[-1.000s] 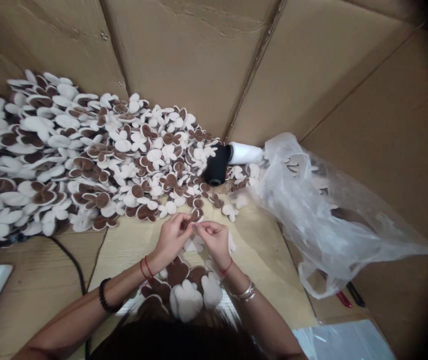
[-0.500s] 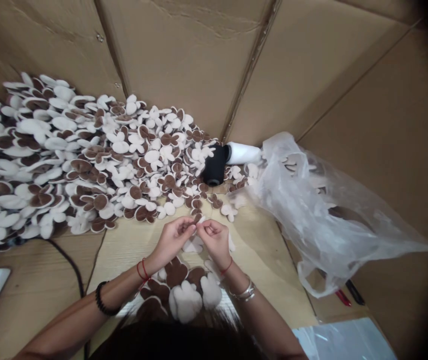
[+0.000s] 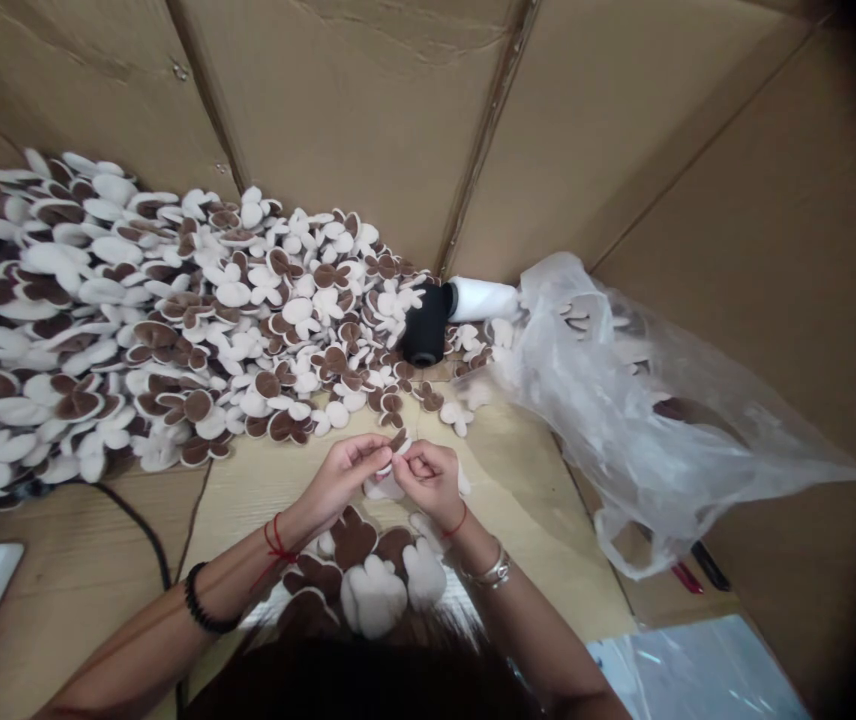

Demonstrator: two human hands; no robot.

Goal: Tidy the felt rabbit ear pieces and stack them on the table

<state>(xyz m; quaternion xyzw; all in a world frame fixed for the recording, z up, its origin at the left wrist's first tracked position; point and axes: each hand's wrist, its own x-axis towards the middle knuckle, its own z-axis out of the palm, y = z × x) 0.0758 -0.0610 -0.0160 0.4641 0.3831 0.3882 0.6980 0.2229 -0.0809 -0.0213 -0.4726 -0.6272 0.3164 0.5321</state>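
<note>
In the head view, one small brown-and-white, soft fabric piece (image 3: 399,441) is in the fingers, and the work on it looks unfinished, since both hands are on it and it is not yet set down. A large heap of similar brown-and-white fabric pieces (image 3: 233,340) fills the far left, against the brown cardboard wall (image 3: 345,130). A smaller group of brown and white padded pieces (image 3: 373,597) lies near the person, between the forearms. Which of these are finished and which are waiting cannot be told; either way, many pieces lie outside the hands. More pale and brown pieces show beside and through the crumpled translucent plastic bag (image 3: 600,420) on the right, just beyond which, to the left, lie a white thread cone (image 3: 482,298) and a black thread cone (image 3: 425,325).

The held piece sits between the two hands, above the pale yellow board (image 3: 518,500), its visible part sticking up past the fingertips on the far side. The left hand (image 3: 353,468) pinches it from the left, thumb against fingers. The right hand (image 3: 429,478), fingers curled, has thumb and forefinger closed at its near right edge. Whether the right hand also holds thread or a needle is too small to tell.
</note>
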